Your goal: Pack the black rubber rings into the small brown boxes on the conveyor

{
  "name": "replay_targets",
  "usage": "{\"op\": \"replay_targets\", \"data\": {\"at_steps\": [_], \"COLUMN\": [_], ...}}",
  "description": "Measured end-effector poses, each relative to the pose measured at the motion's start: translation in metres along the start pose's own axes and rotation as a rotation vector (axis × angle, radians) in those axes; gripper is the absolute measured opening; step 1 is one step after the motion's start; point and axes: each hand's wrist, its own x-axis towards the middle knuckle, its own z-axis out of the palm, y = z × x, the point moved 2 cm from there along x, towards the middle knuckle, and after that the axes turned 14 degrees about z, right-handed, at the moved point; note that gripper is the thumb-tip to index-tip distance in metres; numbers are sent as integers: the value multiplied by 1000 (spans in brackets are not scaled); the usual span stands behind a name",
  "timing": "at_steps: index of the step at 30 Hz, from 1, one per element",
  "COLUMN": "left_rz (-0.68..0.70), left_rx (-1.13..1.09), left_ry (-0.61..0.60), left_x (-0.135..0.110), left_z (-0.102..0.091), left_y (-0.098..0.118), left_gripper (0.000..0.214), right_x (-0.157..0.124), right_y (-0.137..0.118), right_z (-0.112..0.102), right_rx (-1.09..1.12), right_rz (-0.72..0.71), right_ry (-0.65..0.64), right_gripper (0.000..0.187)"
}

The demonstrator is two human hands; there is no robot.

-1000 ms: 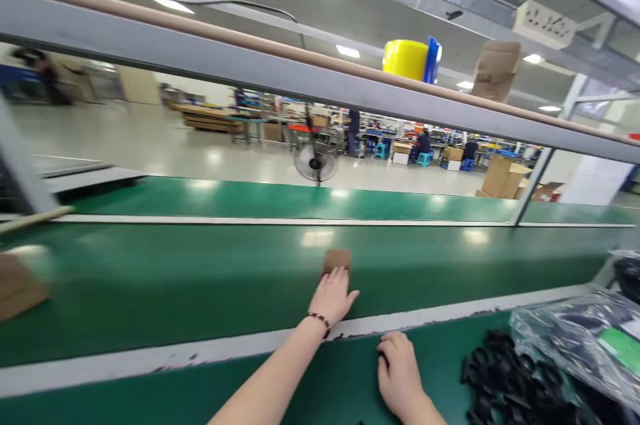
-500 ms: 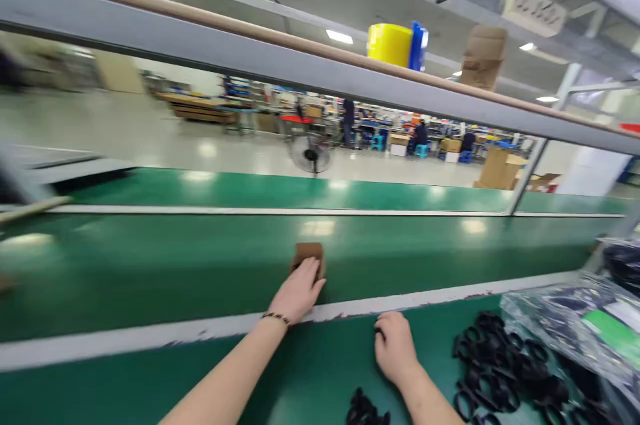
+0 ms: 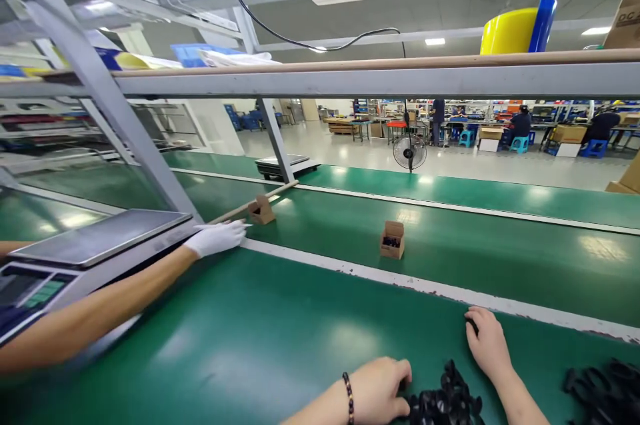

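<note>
My left hand (image 3: 377,390), with a beaded bracelet on the wrist, is at the left edge of a small pile of black plastic parts (image 3: 443,404). Its thumb and fingers are apart, reaching to the pile. My right hand (image 3: 487,344) rests on the green surface right of that pile, fingers curled; a bit of something black shows between thumb and fingers. Farther off, on the green belt, stands an open small cardboard box (image 3: 393,242) with black parts inside, apart from both hands.
At left, another person's white-gloved hand (image 3: 220,238) reaches toward a second small cardboard box (image 3: 261,210). A weighing scale (image 3: 105,235) stands beside that arm. More black ring-shaped parts (image 3: 605,388) lie at right. A white strip (image 3: 360,272) separates work surface and belt.
My left hand has left the cardboard box on the belt and come back to the small black pile. The view has turned left, bringing the other person's arm and the scale in. My right hand stays curled.
</note>
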Motion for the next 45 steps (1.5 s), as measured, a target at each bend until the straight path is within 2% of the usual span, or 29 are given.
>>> {"op": "replay_targets", "data": {"at_steps": [5, 10, 15, 22, 28, 32, 35, 39, 43, 45], "left_rz": [-43, -28, -10, -15, -33, -36, -56, -48, -8, -3], "left_rx": [-68, -39, -43, -46, 32, 136, 124, 69, -1, -47], "left_ry": [-37, 3, 22, -92, -18, 26, 66, 135, 126, 129], "left_x": [5, 11, 15, 13, 3, -4, -4, 2, 4, 6], "left_z": [11, 8, 4, 1, 11, 13, 11, 7, 8, 3], "left_y": [8, 4, -5, -2, -7, -8, -9, -13, -19, -24], "left_gripper": [39, 27, 30, 43, 14, 23, 30, 16, 10, 9], "right_x": [1, 1, 0, -2, -2, -2, -2, 1, 4, 4], "right_y": [0, 1, 2, 3, 3, -3, -10, -16, -17, -19], "right_z": [0, 0, -1, -5, -2, -4, -8, -11, -12, -12], "right_rx": [1, 2, 7, -6, 2, 38, 83, 81, 81, 88], "right_rz": [-4, 11, 11, -6, -5, 8, 8, 9, 12, 12], "right_ry": [-25, -44, -39, -37, -53, -36, -21, 1, 19, 26], "right_gripper": [28, 29, 29, 29, 29, 27, 25, 24, 23, 24]}}
